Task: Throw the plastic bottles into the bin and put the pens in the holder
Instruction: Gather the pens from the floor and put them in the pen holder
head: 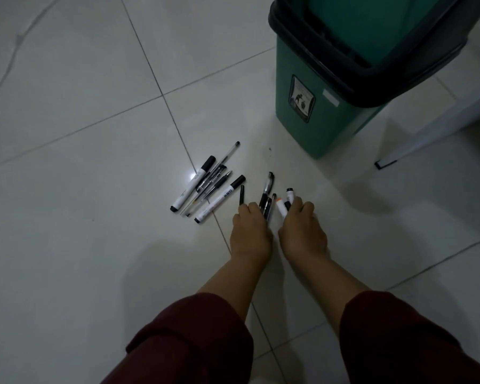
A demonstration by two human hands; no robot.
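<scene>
Several pens and white markers point(205, 184) lie in a loose pile on the tiled floor. My left hand point(250, 231) is closed around a few black pens point(266, 198) that stick out past its fingers. My right hand point(302, 228), close beside it, grips a white marker point(282, 207) and a black-capped marker point(290, 194). A green bin point(333, 106) with a black rim stands behind the hands to the right, its lid open. No bottles and no pen holder are in view.
Light grey floor tiles point(94, 106) stretch to the left and front. A white furniture leg point(385, 163) with a black foot stands right of the bin. My dark red sleeves fill the lower edge.
</scene>
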